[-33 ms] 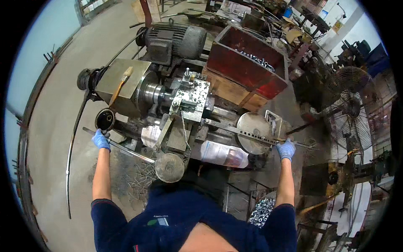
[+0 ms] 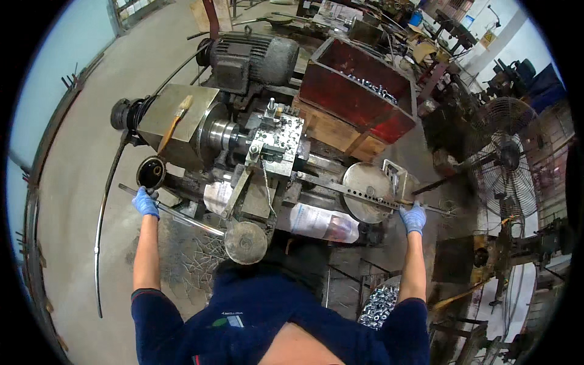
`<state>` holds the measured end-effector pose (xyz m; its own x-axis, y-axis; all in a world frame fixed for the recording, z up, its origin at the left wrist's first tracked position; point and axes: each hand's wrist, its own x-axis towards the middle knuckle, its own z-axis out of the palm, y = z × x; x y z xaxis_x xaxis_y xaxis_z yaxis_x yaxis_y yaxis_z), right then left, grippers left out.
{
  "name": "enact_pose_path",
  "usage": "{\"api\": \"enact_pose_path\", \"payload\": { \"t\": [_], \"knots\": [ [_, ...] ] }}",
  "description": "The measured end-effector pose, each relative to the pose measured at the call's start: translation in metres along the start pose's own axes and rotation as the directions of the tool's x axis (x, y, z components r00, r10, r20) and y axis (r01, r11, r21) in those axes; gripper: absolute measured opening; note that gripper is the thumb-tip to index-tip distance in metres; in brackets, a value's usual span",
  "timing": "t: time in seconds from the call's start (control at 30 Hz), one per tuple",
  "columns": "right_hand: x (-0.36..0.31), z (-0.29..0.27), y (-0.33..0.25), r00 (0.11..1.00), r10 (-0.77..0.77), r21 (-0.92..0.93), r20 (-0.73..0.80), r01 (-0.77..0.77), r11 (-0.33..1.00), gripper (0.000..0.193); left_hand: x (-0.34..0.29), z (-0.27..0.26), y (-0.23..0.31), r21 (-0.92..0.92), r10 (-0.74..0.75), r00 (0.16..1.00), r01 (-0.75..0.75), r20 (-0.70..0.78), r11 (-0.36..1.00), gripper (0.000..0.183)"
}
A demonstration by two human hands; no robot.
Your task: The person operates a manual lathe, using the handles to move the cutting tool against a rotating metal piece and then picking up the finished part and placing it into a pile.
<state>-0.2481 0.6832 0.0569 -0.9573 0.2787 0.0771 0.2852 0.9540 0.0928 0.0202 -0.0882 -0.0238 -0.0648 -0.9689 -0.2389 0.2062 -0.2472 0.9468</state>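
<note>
Both my hands wear blue gloves. My left hand (image 2: 145, 202) is closed around a long metal lever rod (image 2: 191, 222) at the left of a small lathe. My right hand (image 2: 413, 218) is wrapped round the outer end of a flat bar with holes (image 2: 347, 191), which runs past a round metal disc (image 2: 369, 190). Between the hands sits the tool slide (image 2: 278, 143), strewn with metal chips. To its left a shiny chuck (image 2: 222, 135) faces it. A round plate (image 2: 246, 243) lies in front, near my body.
A brush (image 2: 174, 126) lies on the headstock (image 2: 170, 104), with a motor (image 2: 255, 61) behind. A red bin (image 2: 359, 91) of small metal parts stands at the back right. More metal parts (image 2: 380, 306) sit by my right elbow. A fan (image 2: 506, 157) stands far right.
</note>
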Motion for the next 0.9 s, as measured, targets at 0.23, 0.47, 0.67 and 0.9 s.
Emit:
{"api": "enact_pose_path", "payload": {
  "t": [0.23,0.47,0.67,0.9],
  "knots": [
    [-0.11,-0.09,-0.121,0.881,-0.439,0.908,-0.177,0.318,0.274,0.036,0.006,-0.016,-0.014,-0.116,-0.051,0.999,0.05,-0.001,0.992,0.013],
    [-0.217,-0.14,-0.289,0.424,-0.9,0.54,0.1,0.736,0.407,0.052,0.017,-0.023,-0.01,-0.006,-0.195,0.944,0.204,0.266,0.979,0.029],
    [-0.228,-0.119,-0.213,0.513,-0.799,0.45,-0.313,0.821,0.351,0.038,0.021,-0.074,-0.011,-0.202,-0.212,0.95,0.26,0.23,0.944,0.042],
    [-0.302,0.036,-0.016,0.841,-0.314,0.311,0.441,0.186,0.932,0.043,-0.012,-0.055,-0.071,0.677,-0.08,0.675,-0.736,0.733,0.0,0.034]
  ]
}}
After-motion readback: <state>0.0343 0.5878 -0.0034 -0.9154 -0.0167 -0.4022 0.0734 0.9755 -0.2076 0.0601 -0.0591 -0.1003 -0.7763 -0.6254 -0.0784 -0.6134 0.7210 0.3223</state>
